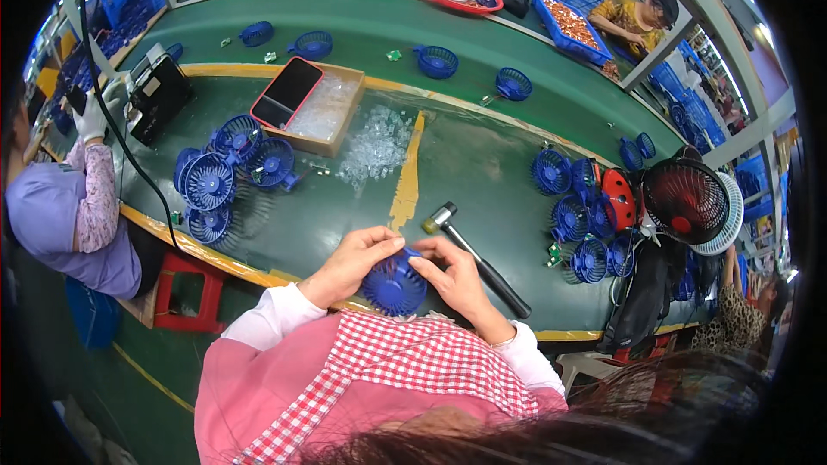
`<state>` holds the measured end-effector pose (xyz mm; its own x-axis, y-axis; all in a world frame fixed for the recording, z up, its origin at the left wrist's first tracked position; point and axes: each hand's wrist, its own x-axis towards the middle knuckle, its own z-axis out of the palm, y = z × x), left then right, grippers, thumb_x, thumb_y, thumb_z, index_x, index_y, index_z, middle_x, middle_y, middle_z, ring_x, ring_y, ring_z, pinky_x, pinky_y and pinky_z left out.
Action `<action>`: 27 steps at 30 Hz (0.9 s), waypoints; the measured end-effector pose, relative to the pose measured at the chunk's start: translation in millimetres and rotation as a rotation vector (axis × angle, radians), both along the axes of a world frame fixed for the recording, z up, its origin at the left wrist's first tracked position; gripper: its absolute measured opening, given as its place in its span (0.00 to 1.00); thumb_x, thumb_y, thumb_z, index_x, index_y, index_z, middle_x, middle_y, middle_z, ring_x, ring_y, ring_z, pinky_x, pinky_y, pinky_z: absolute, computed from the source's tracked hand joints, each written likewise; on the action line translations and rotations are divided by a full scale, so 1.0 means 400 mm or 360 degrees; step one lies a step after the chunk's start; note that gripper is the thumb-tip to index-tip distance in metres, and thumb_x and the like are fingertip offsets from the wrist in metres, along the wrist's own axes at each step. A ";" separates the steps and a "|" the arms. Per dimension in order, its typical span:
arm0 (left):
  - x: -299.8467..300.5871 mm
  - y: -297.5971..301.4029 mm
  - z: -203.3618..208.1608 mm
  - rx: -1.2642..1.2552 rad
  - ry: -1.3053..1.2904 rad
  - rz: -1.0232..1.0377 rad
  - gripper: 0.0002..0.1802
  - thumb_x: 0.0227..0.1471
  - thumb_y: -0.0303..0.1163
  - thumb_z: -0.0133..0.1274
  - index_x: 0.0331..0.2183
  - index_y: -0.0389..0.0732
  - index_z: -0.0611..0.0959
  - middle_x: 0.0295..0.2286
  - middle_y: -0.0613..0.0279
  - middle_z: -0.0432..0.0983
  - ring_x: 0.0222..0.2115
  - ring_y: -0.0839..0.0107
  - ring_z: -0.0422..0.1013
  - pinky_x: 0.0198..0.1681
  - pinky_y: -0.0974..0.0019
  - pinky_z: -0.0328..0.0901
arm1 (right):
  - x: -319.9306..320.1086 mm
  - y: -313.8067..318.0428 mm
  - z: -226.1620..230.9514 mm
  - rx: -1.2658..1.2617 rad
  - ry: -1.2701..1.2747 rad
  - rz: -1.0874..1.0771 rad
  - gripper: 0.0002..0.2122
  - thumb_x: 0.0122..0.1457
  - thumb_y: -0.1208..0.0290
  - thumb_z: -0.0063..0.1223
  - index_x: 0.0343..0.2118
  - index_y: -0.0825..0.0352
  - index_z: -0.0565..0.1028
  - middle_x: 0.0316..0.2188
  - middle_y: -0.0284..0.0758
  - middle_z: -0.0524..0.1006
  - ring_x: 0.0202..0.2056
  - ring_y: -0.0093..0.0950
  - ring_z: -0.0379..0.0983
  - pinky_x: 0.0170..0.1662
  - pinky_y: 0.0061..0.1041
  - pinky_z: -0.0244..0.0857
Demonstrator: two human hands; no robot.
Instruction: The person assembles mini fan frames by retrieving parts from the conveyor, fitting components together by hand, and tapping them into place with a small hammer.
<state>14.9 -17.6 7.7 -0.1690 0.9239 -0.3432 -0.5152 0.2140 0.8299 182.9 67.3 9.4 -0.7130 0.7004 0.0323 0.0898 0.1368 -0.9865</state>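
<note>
A round blue plastic fan housing (394,291) with a ribbed face is held close to my body at the bench's near edge. My left hand (362,258) pinches its upper left rim between thumb and fingers. On the other side, my right hand (450,273) grips the upper right of the same housing, thumb on its face. Whether a smaller part sits between my fingertips cannot be made out. A hammer (482,267) with a black handle lies just right of my right hand. Small clear plastic pieces (376,145) are scattered beyond my hands.
Blue fan housings are piled at left (209,181) and right (570,218). A cardboard box (332,112) of clear pieces carries a phone (289,93). Beyond, a green conveyor (362,50) bears more housings. A black fan (685,201) stands right; a co-worker (73,198) sits left.
</note>
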 end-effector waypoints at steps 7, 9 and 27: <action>-0.141 0.078 -0.034 0.0419 0.2932 0.0332 0.07 0.39 0.24 0.55 0.27 0.36 0.78 0.26 0.55 0.68 0.32 0.56 0.67 0.36 0.57 0.64 | -0.027 0.025 -0.037 -0.0444 -0.0164 0.0111 0.08 0.56 0.71 0.55 0.32 0.71 0.76 0.22 0.28 0.75 0.23 0.13 0.68 0.27 0.13 0.62; -0.162 0.084 -0.048 0.0409 0.3057 0.0288 0.02 0.39 0.23 0.52 0.22 0.36 0.76 0.25 0.54 0.67 0.31 0.56 0.66 0.34 0.57 0.65 | -0.030 0.021 -0.038 -0.0429 -0.0110 0.0090 0.09 0.55 0.69 0.56 0.31 0.71 0.76 0.20 0.27 0.75 0.22 0.12 0.67 0.25 0.14 0.59; 0.010 0.010 -0.001 0.0218 0.0289 0.0071 0.09 0.51 0.23 0.53 0.37 0.32 0.79 0.32 0.59 0.77 0.31 0.76 0.73 0.38 0.75 0.67 | 0.005 -0.037 0.028 -0.0106 -0.0028 -0.0193 0.08 0.53 0.72 0.58 0.31 0.71 0.77 0.22 0.32 0.78 0.25 0.15 0.70 0.29 0.16 0.64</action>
